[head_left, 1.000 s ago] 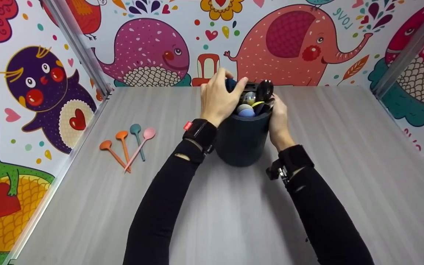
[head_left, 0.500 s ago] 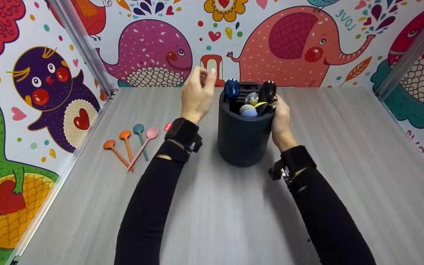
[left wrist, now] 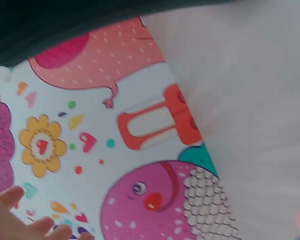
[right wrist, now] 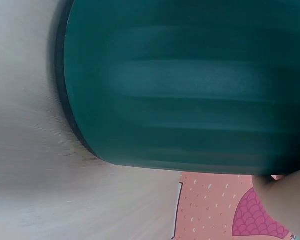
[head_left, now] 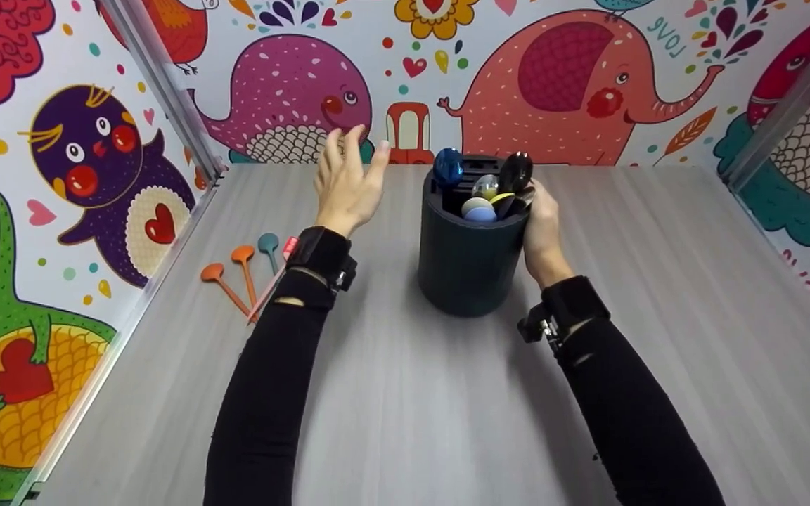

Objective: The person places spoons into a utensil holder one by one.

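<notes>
A dark green utensil holder (head_left: 472,267) stands upright on the table. My right hand (head_left: 544,228) grips its right side near the rim, the fingers partly hidden behind it. In the right wrist view the ribbed wall of the holder (right wrist: 190,100) fills most of the picture. Out of its top stick a shiny blue rounded end (head_left: 448,166), a black one (head_left: 516,171), a silvery one (head_left: 485,186) and a pale blue one (head_left: 479,213). To the left of the holder my left hand (head_left: 350,186) hangs in the air, fingers spread, holding nothing.
On the left of the table lie two orange spoons (head_left: 212,272), a teal spoon (head_left: 268,243) and a pink spoon (head_left: 264,292), partly covered by my left wrist strap. Walls printed with cartoon animals (head_left: 545,105) enclose the back and sides, with metal posts (head_left: 169,91) at the corners.
My left hand has come off the top of the holder and moved left, its fingers spreading. That uncovered the shiny blue end. My right hand stays on the holder.
</notes>
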Motion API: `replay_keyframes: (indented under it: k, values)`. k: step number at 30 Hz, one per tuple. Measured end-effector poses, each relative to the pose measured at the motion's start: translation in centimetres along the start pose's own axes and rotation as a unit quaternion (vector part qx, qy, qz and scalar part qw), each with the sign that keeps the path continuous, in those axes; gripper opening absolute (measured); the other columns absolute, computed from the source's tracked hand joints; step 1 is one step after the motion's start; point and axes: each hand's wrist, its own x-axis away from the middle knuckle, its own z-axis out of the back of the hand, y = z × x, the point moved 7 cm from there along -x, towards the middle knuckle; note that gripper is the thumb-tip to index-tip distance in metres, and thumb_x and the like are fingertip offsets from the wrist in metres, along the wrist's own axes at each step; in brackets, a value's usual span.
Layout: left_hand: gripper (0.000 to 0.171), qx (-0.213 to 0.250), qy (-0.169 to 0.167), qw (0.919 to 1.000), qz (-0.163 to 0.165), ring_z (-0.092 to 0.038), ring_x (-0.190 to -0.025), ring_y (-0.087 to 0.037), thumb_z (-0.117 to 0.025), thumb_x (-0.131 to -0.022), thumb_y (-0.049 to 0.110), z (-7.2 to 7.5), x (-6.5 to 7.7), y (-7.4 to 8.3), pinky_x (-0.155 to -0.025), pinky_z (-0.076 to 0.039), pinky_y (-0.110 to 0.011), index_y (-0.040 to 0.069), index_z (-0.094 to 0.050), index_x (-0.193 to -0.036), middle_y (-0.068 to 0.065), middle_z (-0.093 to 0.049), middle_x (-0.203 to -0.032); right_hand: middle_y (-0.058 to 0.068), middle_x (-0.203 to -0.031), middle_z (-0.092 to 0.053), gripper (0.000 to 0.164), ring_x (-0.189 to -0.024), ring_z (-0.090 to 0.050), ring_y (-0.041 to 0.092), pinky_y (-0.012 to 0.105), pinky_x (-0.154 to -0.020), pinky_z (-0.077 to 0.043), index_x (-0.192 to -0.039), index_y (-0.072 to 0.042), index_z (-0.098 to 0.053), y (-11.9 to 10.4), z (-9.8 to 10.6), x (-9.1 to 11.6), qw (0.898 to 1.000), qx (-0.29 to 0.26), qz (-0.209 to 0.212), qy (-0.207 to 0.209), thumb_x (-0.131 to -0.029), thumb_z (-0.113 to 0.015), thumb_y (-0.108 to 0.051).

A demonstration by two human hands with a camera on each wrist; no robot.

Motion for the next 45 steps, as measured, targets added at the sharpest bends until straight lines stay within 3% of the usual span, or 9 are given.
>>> replay_keyframes:
  k: [4,12,19,24,32,38,45]
  values:
    - [0.074,-0.013,-0.012,0.9996,0.023,0.001,-0.157,-0.034,-0.03,-0.099,0.065,0.3,-0.4,-1.8,-0.124,0.0,-0.061,0.028,-0.013,-0.161,-0.011,0.006,-0.169,-0.009,-0.1,-0.063,0.039,-0.101,-0.054,0.008,0.023,-0.095,-0.041,-0.117,-0.005,-0.066,-0.2,0.1,-0.2,1.0,0.015,0.005,0.004,-0.102,-0.034,-0.023]
    - [0.08,-0.069,-0.023,0.9947,0.072,0.013,-0.155,-0.037,-0.028,-0.099,0.067,1.1,-0.6,-7.0,-0.121,0.01,-0.062,0.029,0.005,-0.161,-0.013,0.025,-0.165,-0.01,-0.098,-0.063,0.039,-0.1,-0.054,0.008,0.023,-0.095,-0.041,-0.118,-0.004,-0.065,0.0,0.0,-0.2,1.0,0.008,0.004,0.0,-0.103,-0.035,-0.024]
    - [0.082,-0.129,-0.054,0.983,0.119,0.017,-0.153,-0.041,-0.031,-0.1,0.064,0.1,0.3,-11.9,-0.119,0.015,-0.063,0.027,0.011,-0.16,-0.015,0.03,-0.162,-0.01,-0.098,-0.064,0.04,-0.1,-0.055,0.009,0.023,-0.095,-0.041,-0.119,-0.003,-0.065,0.1,0.1,0.0,1.0,0.006,0.003,0.002,-0.103,-0.036,-0.025]
    - [0.085,-0.15,-0.081,0.9749,0.143,0.02,-0.152,-0.043,-0.032,-0.099,0.065,-1.2,1.2,-14.5,-0.119,0.016,-0.064,0.026,0.013,-0.16,-0.019,0.027,-0.164,-0.009,-0.101,-0.064,0.042,-0.101,-0.055,0.008,0.023,-0.095,-0.041,-0.121,-0.001,-0.065,0.0,0.1,0.0,1.0,0.008,0.002,0.005,-0.104,-0.036,-0.025]
    - [0.09,-0.178,-0.176,0.9494,0.19,0.027,-0.15,-0.044,-0.03,-0.097,0.069,-3.9,3.1,-17.3,-0.118,0.017,-0.065,0.022,0.014,-0.16,-0.021,0.028,-0.162,-0.006,-0.104,-0.063,0.043,-0.103,-0.054,0.009,0.023,-0.097,-0.04,-0.124,-0.001,-0.063,0.1,-0.1,0.0,1.0,0.009,-0.001,-0.008,-0.105,-0.034,-0.026]
    - [0.089,-0.173,-0.215,0.9344,0.225,0.029,-0.148,-0.046,-0.031,-0.098,0.066,-4.7,4.4,-18.5,-0.118,0.017,-0.064,0.019,0.014,-0.16,-0.023,0.029,-0.161,-0.005,-0.104,-0.062,0.043,-0.103,-0.054,0.009,0.023,-0.096,-0.04,-0.124,-0.001,-0.063,0.1,-0.2,0.2,1.0,0.01,-0.005,-0.011,-0.105,-0.034,-0.026]
    - [0.077,-0.187,-0.253,0.9233,0.22,0.024,-0.149,-0.048,-0.031,-0.104,0.049,-5.8,4.9,-18.7,-0.121,0.015,-0.062,0.012,0.006,-0.161,-0.028,0.021,-0.162,-0.005,-0.104,-0.062,0.044,-0.103,-0.054,0.009,0.024,-0.096,-0.041,-0.126,-0.001,-0.062,-0.1,0.0,0.1,1.0,0.006,-0.006,-0.006,-0.105,-0.033,-0.025]
